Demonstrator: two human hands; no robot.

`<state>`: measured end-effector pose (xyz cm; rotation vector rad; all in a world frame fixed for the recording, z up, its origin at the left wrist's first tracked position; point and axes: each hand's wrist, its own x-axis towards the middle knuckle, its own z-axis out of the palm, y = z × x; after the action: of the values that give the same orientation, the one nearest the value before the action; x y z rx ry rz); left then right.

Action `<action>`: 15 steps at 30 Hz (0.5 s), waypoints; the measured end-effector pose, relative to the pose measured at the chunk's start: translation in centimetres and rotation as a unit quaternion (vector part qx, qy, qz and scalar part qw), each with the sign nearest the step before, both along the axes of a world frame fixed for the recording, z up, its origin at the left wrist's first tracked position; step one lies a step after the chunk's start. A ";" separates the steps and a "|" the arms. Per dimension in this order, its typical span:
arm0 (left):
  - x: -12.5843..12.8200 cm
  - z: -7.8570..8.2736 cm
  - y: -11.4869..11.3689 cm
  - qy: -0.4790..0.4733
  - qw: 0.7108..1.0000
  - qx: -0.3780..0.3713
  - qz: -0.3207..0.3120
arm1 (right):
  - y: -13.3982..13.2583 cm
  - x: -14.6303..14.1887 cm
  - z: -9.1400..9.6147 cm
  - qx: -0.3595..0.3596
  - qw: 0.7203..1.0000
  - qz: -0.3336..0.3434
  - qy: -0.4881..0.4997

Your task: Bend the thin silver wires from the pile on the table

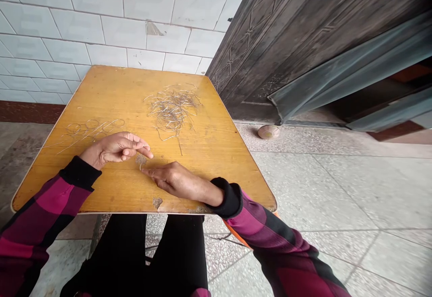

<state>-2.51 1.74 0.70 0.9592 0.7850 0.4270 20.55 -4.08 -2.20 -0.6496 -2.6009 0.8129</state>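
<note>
My right hand (pixel 177 181) is low over the wooden table (pixel 219 162), its thumb and fingertips pinched together. From them sticks up a short, thin, curved piece of wire (pixel 141 167). My left hand (pixel 119 147) hovers just above and to the left, fingers pointing right and fingertips drawn together; whatever they pinch is too fine to make out. Just beyond the left wrist lie several wires bent into loops (pixel 92 129), with long straight tails. Farther back is a tangled heap of loose thin wires (pixel 173 108).
A white tiled wall (pixel 145 13) borders the table's far edge. To the right stands a dark carved door (pixel 256 45) with a grey-green curtain (pixel 337 67). A roundish stone-like object (pixel 268 132) rests on the speckled floor (pixel 320 189). My legs are under the near edge.
</note>
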 end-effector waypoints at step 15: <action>0.9 -1.2 0.0 -0.020 0.997 -0.011 -0.071 | 0.0 0.1 0.2 0.016 0.999 0.031 -0.029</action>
<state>-1.57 1.74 -0.48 0.9776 0.6797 0.3121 20.63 -4.03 -2.03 -0.5960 -2.6918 0.7813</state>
